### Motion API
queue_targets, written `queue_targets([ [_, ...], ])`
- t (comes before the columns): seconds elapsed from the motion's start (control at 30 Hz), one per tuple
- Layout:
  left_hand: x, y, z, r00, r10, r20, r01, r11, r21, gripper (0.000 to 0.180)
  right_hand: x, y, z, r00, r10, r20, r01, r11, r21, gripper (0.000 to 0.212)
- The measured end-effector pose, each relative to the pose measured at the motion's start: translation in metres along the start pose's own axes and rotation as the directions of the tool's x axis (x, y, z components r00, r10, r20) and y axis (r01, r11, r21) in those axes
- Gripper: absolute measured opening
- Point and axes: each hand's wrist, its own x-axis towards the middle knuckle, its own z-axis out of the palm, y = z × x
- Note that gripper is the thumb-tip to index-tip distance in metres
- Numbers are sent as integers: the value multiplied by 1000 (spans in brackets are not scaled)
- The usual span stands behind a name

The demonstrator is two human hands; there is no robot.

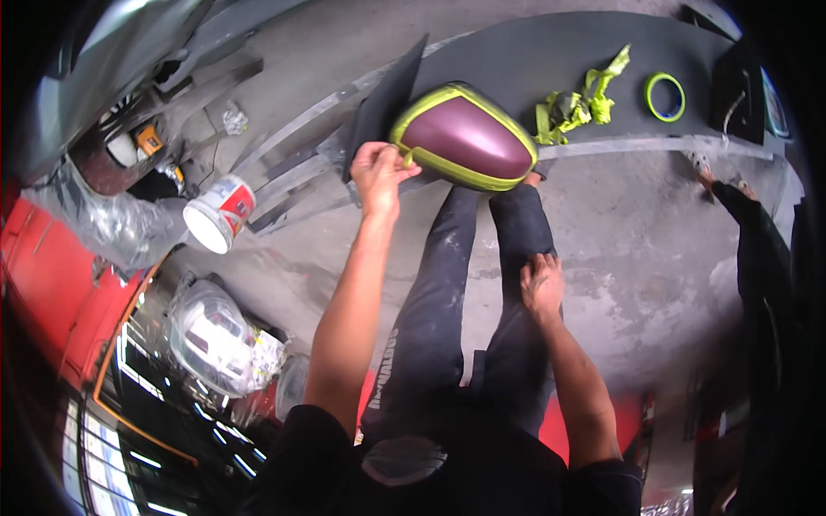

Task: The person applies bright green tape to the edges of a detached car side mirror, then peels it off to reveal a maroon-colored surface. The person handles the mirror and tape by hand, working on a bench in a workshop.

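A purple car mirror cover [469, 140] lies at the near edge of the dark grey panel, its rim bordered with yellow-green masking tape [509, 182]. My left hand [379, 179] is at the cover's left corner, thumb and forefinger pinched on a small end of that tape. Against my right thigh, near the knee, rests my right hand [542, 285], its fingers curled and no object showing in them. To the right of the cover lies a crumpled clump of used tape [570, 112]. A roll of yellow-green tape [665, 96] lies flat farther right.
A white and red bucket [220, 213] stands on the floor to the left. Plastic-wrapped parts [211, 335] lie below it, near a red surface [52, 284]. Yellow power tools [150, 140] sit at the upper left. Another person's dark-clothed leg [761, 232] shows at the right.
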Motion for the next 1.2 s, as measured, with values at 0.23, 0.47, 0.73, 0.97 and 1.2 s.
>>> queue_targets([
  [0.23,-27,2,10,975,197,-101,-181,972,150,20,0,2,1,998,-26,-56,24,999,-40,18],
  [0.47,-49,16,16,849,496,182,-487,604,631,17,0,-5,-4,1000,-4,-11,3,999,-40,20],
  [0.73,-93,10,20,758,536,371,-643,520,563,8,2,-12,-4,1000,3,-28,-4,999,-41,19],
  [0.97,-168,5,46,761,404,507,-644,564,517,14,-4,3,19,995,31,-93,-28,999,40,21],
  [1.2,-205,7,46,746,200,636,-648,441,621,34,-1,-34,-26,967,218,-132,-55,683,728,34],
])
